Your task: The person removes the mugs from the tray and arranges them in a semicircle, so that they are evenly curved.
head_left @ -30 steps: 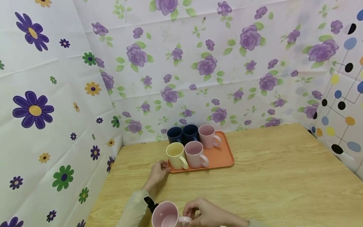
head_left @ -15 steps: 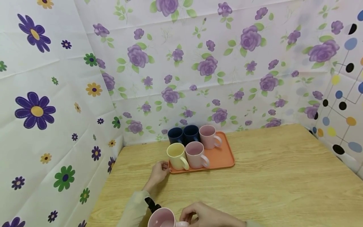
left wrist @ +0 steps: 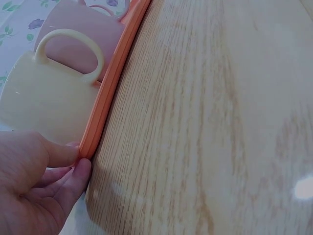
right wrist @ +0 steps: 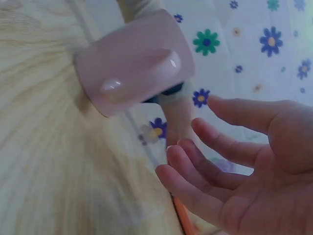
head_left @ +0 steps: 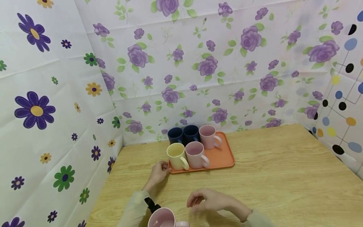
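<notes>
At the near left corner of the orange tray (head_left: 219, 154), my left hand (head_left: 159, 172) pinches the rim between thumb and fingers, as the left wrist view shows. On that tray stand a yellow mug (head_left: 175, 157), two pink mugs and two navy mugs (head_left: 175, 135). Another pink mug (head_left: 162, 218) stands on the table at the bottom of the head view, its handle pointing right. Apart from that handle, my right hand (head_left: 212, 200) hovers with loosely spread fingers and holds nothing. In the right wrist view the lone pink mug (right wrist: 137, 63) is beyond the fingertips.
The wooden table (head_left: 272, 176) runs to flower-printed cloth (head_left: 193, 75) at the back and left. A dotted cloth (head_left: 344, 104) hangs at the right. The tray's right part is bare orange surface. The left forearm passes behind the lone pink mug.
The lone pink mug shifted slightly toward me and left with my right hand on its handle. Then the right hand let go and rose away from it. The left hand stays at the tray.
</notes>
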{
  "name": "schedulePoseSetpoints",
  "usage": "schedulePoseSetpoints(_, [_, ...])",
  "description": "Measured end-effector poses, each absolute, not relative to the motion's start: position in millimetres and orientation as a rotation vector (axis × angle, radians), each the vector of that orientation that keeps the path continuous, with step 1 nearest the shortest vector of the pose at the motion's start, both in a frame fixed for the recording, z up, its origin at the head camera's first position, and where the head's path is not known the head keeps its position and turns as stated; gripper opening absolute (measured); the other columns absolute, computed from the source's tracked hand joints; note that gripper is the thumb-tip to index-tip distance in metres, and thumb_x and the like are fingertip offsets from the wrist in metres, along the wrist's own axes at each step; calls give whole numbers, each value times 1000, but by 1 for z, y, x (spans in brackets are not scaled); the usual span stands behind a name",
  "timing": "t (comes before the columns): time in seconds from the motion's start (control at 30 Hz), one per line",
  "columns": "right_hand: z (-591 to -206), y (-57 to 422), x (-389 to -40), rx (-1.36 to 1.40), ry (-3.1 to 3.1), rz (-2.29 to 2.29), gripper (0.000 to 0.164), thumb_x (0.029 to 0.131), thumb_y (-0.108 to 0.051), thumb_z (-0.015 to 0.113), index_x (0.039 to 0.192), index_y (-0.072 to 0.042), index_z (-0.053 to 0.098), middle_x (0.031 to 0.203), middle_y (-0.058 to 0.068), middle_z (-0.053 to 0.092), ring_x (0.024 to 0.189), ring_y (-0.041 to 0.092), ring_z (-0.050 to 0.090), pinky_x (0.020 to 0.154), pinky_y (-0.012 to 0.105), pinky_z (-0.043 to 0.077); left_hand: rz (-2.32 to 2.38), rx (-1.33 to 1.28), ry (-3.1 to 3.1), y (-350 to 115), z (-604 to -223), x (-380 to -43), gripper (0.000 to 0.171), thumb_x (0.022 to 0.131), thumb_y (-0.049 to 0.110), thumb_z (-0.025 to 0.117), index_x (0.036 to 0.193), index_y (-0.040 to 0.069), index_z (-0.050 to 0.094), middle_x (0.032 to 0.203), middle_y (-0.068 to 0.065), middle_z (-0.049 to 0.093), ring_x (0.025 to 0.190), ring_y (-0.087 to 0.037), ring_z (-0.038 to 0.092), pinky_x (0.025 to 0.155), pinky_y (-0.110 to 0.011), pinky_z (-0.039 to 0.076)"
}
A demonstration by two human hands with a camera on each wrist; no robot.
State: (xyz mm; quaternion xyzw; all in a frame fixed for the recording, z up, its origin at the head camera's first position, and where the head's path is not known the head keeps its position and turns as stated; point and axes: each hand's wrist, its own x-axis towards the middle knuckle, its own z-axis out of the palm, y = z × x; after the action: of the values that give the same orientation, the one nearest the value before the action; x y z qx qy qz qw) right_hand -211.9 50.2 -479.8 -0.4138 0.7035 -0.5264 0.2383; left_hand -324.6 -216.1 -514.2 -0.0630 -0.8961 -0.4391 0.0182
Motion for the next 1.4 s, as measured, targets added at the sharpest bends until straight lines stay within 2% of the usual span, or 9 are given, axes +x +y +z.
schedulePoseSetpoints(0.17, [-472,59,-224,-892,2023,-1597,23,95,-17,60,108,2,64,102,22,64,86,7,61,78,26,56,-1416,-315,-2701,-223,-523,-329,30,88,11,70,108,-10,61,90,-16,68,78,-18,64,67,-26,54])
schedulePoseSetpoints(0.3, [-467,68,-235,-673,2117,-1791,26,96,-13,58,111,8,60,101,20,62,88,14,61,80,35,58,-1418,-339,-2678,-223,-523,-329,31,87,13,72,106,-10,62,87,-14,67,76,-16,63,66,-27,55])
schedulePoseSetpoints(0.43, [-465,74,-246,-493,2256,-1979,24,94,-3,56,112,12,57,102,24,61,85,12,60,77,33,58,-1383,-197,-2751,-217,-514,-324,29,85,3,70,109,-11,61,92,-19,67,80,-20,64,68,-26,54])
schedulePoseSetpoints(0.63, [-467,77,-259,-191,2582,-2035,25,87,5,60,112,3,62,111,21,64,95,22,60,79,26,53,-1352,-173,-2780,-217,-516,-326,29,86,1,69,111,-11,60,94,-19,67,81,-20,64,69,-28,54])
schedulePoseSetpoints(0.7, [-468,77,-261,-146,2665,-1996,29,85,5,61,113,1,62,113,19,63,101,27,59,84,30,52,-1363,-162,-2785,-217,-516,-327,29,87,1,69,112,-11,60,95,-19,67,82,-19,63,69,-28,54])
schedulePoseSetpoints(0.83, [-473,78,-265,-125,2711,-1943,37,83,4,64,119,2,58,119,23,59,110,36,55,94,46,50,-1366,-149,-2796,-218,-516,-328,29,87,2,68,113,-10,60,96,-19,66,83,-19,63,69,-26,54])
schedulePoseSetpoints(0.97, [-479,79,-268,-143,2722,-1905,41,81,3,64,121,6,56,119,26,58,111,38,54,97,52,47,-1361,-150,-2798,-218,-517,-327,30,87,2,68,113,-10,60,96,-19,66,83,-19,63,68,-26,53])
schedulePoseSetpoints(1.23, [-485,78,-272,-164,2705,-1900,28,82,4,66,110,8,62,107,23,65,104,37,60,90,46,52,-1361,-148,-2800,-217,-517,-326,30,87,2,69,113,-10,60,95,-18,67,83,-20,63,69,-27,54])
schedulePoseSetpoints(1.4, [-488,77,-275,-173,2708,-1905,20,82,3,69,102,6,65,96,19,68,93,29,65,79,30,55,-1363,-145,-2805,-216,-516,-326,30,87,3,68,113,-10,60,96,-19,67,83,-20,63,69,-26,54])
